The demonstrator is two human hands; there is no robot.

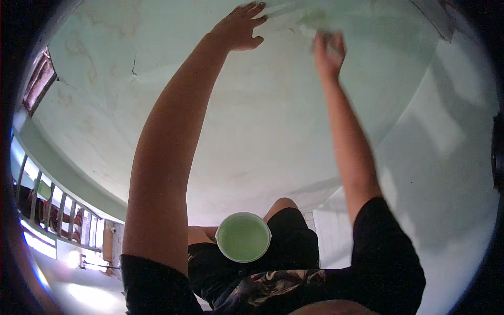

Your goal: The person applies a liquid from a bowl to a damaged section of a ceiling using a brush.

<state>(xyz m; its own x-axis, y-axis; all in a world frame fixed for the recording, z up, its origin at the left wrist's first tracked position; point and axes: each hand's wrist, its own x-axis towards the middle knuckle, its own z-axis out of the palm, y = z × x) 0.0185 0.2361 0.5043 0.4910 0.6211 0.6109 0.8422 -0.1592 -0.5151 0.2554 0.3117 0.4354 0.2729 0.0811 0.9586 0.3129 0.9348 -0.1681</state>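
Note:
My left hand [239,27] is raised to the pale green wall [262,105], its fingers spread and empty against the surface. To its right, my right hand [329,55] is closed and smeared by motion. It grips a blurred tool with a green end [313,21], held up against the wall; its exact kind does not show. Below, between my arms, a round white-rimmed bucket [244,213] of pale green liquid [243,239] rests at my lap. Neither hand touches the bucket.
On the right, a pale side wall [441,136] meets the green wall at a corner. Cracks [134,67] and brownish stains mark the surface. At the left are a barred railing [52,210] and a dark-framed opening [41,81]. My bent knee [283,203] lies beyond the bucket.

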